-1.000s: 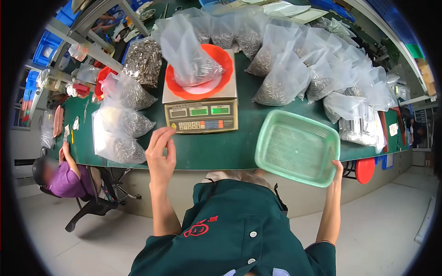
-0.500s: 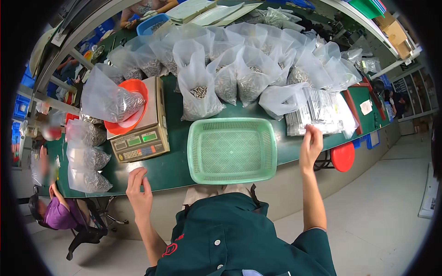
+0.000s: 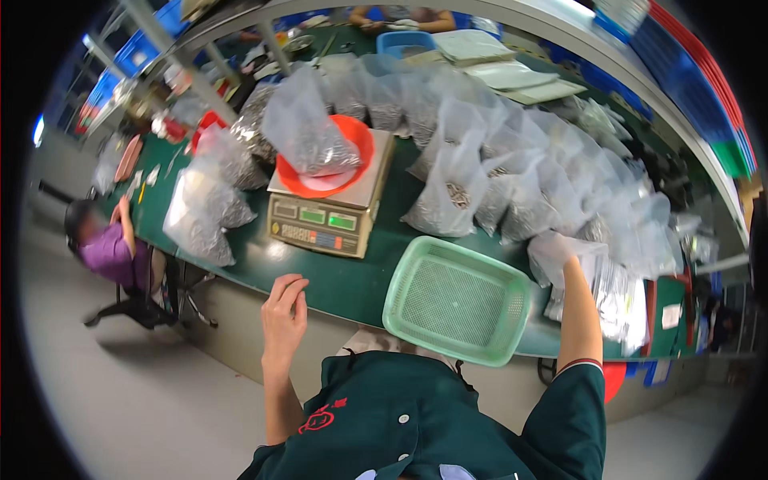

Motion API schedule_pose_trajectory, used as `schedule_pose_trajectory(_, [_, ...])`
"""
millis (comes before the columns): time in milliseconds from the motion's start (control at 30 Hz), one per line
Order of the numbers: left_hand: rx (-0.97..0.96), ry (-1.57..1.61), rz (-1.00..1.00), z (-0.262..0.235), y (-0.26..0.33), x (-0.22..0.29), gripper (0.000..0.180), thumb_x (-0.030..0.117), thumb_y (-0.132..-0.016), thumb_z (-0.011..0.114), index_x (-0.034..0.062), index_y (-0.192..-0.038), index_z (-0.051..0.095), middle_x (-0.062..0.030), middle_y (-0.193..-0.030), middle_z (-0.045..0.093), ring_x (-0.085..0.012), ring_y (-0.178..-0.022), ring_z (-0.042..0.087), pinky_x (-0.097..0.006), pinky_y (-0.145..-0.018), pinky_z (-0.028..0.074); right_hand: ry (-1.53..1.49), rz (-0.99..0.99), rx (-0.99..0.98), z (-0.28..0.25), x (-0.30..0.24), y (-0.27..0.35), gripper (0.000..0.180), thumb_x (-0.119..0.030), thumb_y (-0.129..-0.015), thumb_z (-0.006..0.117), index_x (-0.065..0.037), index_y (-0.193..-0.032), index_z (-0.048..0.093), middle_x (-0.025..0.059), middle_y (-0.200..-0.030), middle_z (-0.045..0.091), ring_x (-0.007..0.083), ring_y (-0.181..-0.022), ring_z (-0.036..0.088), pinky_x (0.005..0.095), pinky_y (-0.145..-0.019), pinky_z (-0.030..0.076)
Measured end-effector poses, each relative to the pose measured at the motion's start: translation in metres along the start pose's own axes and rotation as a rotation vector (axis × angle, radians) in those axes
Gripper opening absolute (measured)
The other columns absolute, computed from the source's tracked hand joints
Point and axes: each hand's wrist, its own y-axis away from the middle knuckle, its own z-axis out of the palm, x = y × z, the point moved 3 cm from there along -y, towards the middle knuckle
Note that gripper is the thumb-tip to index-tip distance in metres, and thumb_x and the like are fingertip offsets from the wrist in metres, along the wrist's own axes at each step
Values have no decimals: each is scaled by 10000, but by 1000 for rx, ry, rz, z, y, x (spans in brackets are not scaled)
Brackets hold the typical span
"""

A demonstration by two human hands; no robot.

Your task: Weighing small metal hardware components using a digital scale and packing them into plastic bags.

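My right hand point(image 3: 566, 250) reaches over the bench and is at a translucent plastic bag point(image 3: 590, 250). Its fingers are hidden there, so I cannot see whether they grip the film. Beneath and beside that bag lies a stack of flat silver packets point(image 3: 616, 308). My left hand point(image 3: 285, 308) hovers at the bench's front edge, loosely curled with the thumb apart and nothing in it. Between the hands sits an empty green mesh basket point(image 3: 460, 300). Left of it stands a digital scale point(image 3: 324, 228), bearing a red-orange bowl point(image 3: 364, 148) with a bag of small metal parts point(image 3: 320, 148).
Several open bags of metal pieces point(image 3: 452, 196) crowd the back of the bench. More bags point(image 3: 200, 212) stand left of the scale. A shelf frame point(image 3: 336, 10) spans overhead. A person in purple point(image 3: 108, 252) sits at left; a red stool point(image 3: 614, 380) is under the bench.
My right hand has moved from the silver packets' near edge to the plastic bag. My left hand stays empty. The view has turned, shifting the bench contents rightward.
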Motion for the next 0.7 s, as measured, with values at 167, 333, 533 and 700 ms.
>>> schedule_pose_trajectory(167, [77, -80, -133, -9, 33, -24, 129, -19, -767, 525, 23, -874, 583, -84, -930, 574, -286, -695, 576, -344, -574, 458, 89, 216, 40, -49, -20, -10, 111, -101, -677, 553, -103, -640, 659, 76, -648, 629, 239, -581, 608, 331, -492, 463])
schedule_pose_trajectory(333, [69, -87, -187, -7, 39, -30, 121, -26, -770, 524, 15, -866, 585, -86, -926, 580, -266, -672, 574, -324, -558, 450, -212, 375, 176, -33, -16, -8, 116, -116, -673, 555, -78, -617, 649, 108, -607, 614, 317, -597, 612, 356, -520, 483])
schedule_pose_trajectory(533, [50, -85, -176, -6, 29, -32, 112, -21, -766, 535, 15, -858, 586, -79, -917, 579, -269, -655, 574, -330, -555, 452, -691, 1163, 78, -13, -12, -2, 442, -271, -672, 595, 10, -1010, 551, 221, -941, 596, 366, -901, 580, 381, -753, 476])
schedule_pose_trajectory(700, [37, -86, -154, -6, 25, -27, 101, -10, -760, 547, 27, -843, 589, -68, -903, 573, -280, -637, 570, -349, -550, 456, -612, 1063, 128, 3, -20, 4, 541, -273, -678, 615, -21, -1137, 477, 228, -1019, 567, 363, -987, 539, 425, -838, 432])
